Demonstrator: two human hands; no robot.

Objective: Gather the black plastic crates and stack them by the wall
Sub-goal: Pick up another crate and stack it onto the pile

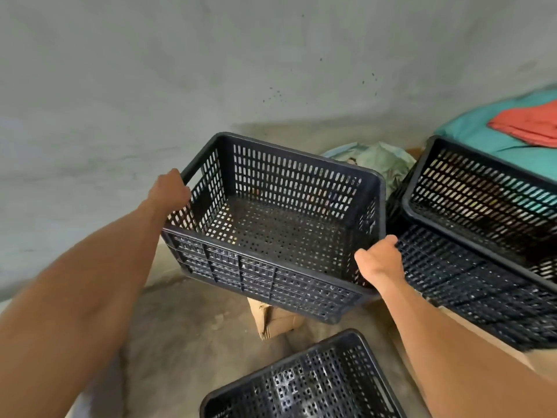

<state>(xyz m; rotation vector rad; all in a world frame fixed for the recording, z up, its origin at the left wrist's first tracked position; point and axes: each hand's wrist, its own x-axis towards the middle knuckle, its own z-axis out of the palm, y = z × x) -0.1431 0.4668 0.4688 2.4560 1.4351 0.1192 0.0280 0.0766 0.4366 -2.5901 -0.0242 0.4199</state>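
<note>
I hold an empty black slotted plastic crate [271, 224] in the air in front of the grey wall [180, 70], tilted with its open top toward me. My left hand [168, 191] grips the rim at its left end. My right hand [381, 260] grips the rim at its right end. A second black crate [470, 236] sits to the right, raised on a cardboard box. A third black crate [301, 384] lies on the floor at the bottom edge, partly cut off.
A small cardboard box [271, 321] stands on the concrete floor under the held crate. Behind it lies a crumpled pale green bag [376, 161]. At the far right is a teal cloth [482, 134] with a red cloth [530, 122] on it.
</note>
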